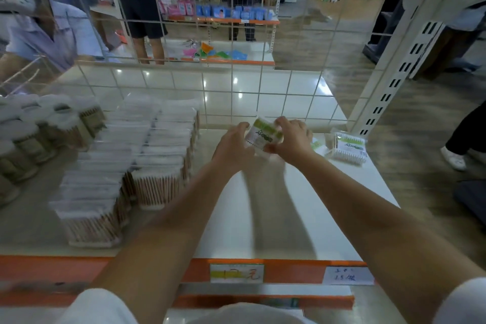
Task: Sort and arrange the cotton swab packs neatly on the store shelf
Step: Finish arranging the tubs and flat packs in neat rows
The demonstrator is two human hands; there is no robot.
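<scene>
Both hands, left hand [234, 142] and right hand [292, 139], grip one green-labelled swab pack [264, 134] between them above the white shelf [302, 205]. Another flat pack [348, 148] lies at the shelf's right rear; stacked swab tubs [126, 166] stand left.

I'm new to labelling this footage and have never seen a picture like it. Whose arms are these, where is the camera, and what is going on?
The camera sits on a person's head, looking forward and down, so the two bare arms are theirs. The left hand and right hand together hold one green-labelled swab pack above a white store shelf. Another similar pack lies at the shelf's far right. Rows of clear swab boxes stand on the left. The picture is somewhat blurred.
</scene>
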